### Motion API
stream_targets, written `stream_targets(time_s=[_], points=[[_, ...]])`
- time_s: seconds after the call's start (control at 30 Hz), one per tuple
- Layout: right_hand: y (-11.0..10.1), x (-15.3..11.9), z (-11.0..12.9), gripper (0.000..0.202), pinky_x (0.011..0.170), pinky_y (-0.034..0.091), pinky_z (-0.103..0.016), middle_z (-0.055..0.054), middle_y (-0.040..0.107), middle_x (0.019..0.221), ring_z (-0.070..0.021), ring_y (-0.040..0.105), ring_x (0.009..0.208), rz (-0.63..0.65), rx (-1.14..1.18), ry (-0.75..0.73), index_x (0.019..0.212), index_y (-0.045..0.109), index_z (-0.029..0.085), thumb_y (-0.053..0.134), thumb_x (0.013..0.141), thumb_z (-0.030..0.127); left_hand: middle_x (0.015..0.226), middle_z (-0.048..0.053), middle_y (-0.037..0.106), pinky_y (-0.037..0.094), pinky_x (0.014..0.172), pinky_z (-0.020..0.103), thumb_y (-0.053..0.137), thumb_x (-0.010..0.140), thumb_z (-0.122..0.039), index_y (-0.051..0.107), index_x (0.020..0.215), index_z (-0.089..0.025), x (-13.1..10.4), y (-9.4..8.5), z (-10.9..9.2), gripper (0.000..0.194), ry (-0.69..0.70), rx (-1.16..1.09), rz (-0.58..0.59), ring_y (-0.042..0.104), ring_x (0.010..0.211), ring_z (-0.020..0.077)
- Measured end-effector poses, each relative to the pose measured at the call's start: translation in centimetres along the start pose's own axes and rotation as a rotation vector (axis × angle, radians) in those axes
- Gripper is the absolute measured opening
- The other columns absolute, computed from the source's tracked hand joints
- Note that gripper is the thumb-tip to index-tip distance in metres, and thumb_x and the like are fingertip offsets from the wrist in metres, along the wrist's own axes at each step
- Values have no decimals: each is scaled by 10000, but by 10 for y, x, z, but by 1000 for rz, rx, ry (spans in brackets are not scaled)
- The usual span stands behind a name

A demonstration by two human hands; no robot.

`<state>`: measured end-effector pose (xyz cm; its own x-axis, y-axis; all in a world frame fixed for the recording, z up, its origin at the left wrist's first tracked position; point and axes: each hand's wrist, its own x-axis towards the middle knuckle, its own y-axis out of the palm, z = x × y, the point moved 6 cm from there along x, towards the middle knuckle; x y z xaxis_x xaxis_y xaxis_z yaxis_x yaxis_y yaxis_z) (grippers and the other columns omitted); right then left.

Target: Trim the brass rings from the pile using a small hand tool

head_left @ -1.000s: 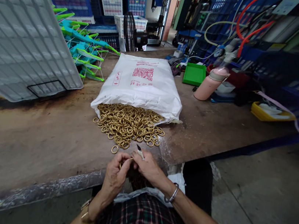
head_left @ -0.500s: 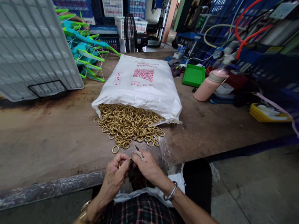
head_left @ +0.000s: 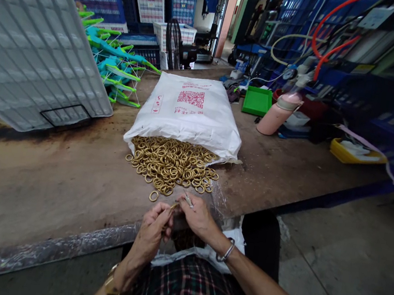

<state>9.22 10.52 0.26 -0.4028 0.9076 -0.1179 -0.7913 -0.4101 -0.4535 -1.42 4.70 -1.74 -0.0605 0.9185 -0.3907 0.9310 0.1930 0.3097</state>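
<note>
My left hand (head_left: pixel 153 227) is closed, thumb and fingertips pinching a gold-coloured ring (head_left: pixel 174 206) seen nearly edge-on. Close beside it, my right hand (head_left: pixel 198 218) is closed around a small knife (head_left: pixel 188 199) with a thin pointed blade; most of its handle is hidden in the palm. The right fingertips meet the ring's edge. Just beyond both hands, a heap of gold-coloured rings (head_left: pixel 172 166) spills from the mouth of a white woven sack (head_left: pixel 189 122) with red print. One loose ring (head_left: pixel 154 195) lies apart from the heap, nearest my left hand.
A grey plastic crate (head_left: pixel 45 48) stands tilted at left, with green and blue plastic pieces (head_left: pixel 120 71) behind it. To the right are a green tray (head_left: pixel 257 101), a pink bottle (head_left: pixel 278 114) and a yellow tray (head_left: pixel 355 153). The table's front edge (head_left: pixel 44 241) is plastic-wrapped.
The ring between my hands now shows more, raised a little above the left fingertips. The knife in my right hand has turned slightly, and the hands sit a little further apart.
</note>
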Motion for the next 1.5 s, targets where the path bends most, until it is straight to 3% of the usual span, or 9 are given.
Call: stream_targets(time_s=[0.2, 0.57, 0.77, 0.83, 0.93, 1.1, 1.3, 1.4, 1.5], points=[[9, -11, 5, 163, 574, 266, -236, -2, 557, 670, -121, 444, 599, 69, -449, -155, 795, 559, 182, 432, 745, 92, 530, -80, 481, 279, 361, 149, 635, 721, -479, 479, 755, -184, 1, -3, 2, 335, 4, -42, -12, 391, 393, 42], [18, -12, 6, 176, 584, 260, -264, -52, 641, 797, -135, 531, 636, 181, -638, -101, 929, 544, 157, 420, 808, 123, 517, -78, 469, 279, 363, 156, 584, 754, -513, 455, 713, -190, 2, -10, 6, 350, 54, 87, -44, 378, 389, 44], [3, 9, -12, 227, 580, 277, -261, -70, 649, 814, -154, 574, 689, 81, -770, -38, 1034, 525, 149, 398, 846, 162, 512, -70, 462, 295, 387, 162, 600, 777, -456, 491, 705, -174, -17, 3, -5, 311, 46, 35, 96, 376, 404, 42], [3, 18, -11, 188, 592, 290, -253, -69, 650, 819, -155, 582, 717, 64, -768, -53, 991, 533, 153, 416, 845, 172, 528, -67, 474, 290, 367, 165, 621, 759, -452, 485, 711, -177, -19, 6, -4, 311, -12, -97, 128, 376, 395, 45], [7, 27, -2, 134, 613, 304, -244, -60, 659, 869, -154, 595, 762, 7, -732, -70, 950, 535, 178, 441, 855, 196, 594, -44, 525, 296, 360, 162, 653, 721, -466, 462, 687, -172, -16, 5, 2, 352, -128, -276, 85, 404, 413, 45], [16, 36, 8, 149, 615, 314, -256, -61, 665, 930, -173, 613, 801, -72, -737, -36, 975, 528, 191, 432, 883, 257, 672, -4, 594, 311, 367, 158, 702, 681, -404, 482, 701, -157, -12, -6, 5, 331, -171, -357, 34, 466, 451, 55], [17, 43, 9, 149, 571, 282, -259, -61, 666, 848, -167, 605, 713, -83, -752, -32, 936, 548, 188, 426, 861, 229, 596, -35, 562, 312, 373, 147, 731, 640, -294, 542, 825, -177, -12, -11, 7, 289, -248, -493, 86, 467, 441, 62], [12, 43, 8, 127, 567, 278, -252, -47, 648, 776, -151, 567, 660, -95, -649, -51, 872, 563, 185, 446, 835, 219, 666, -3, 590, 326, 389, 140, 748, 617, -260, 544, 728, -150, -10, -13, 4, 257, -245, -541, 91, 511, 515, 71], [4, 41, 3, 95, 565, 298, -230, -6, 589, 662, -126, 512, 609, -117, -393, -24, 737, 547, 183, 470, 786, 209, 717, 10, 604, 328, 395, 133, 777, 581, -234, 528, 671, -143, -7, -14, 0, 279, -214, -515, 58, 528, 560, 74]])
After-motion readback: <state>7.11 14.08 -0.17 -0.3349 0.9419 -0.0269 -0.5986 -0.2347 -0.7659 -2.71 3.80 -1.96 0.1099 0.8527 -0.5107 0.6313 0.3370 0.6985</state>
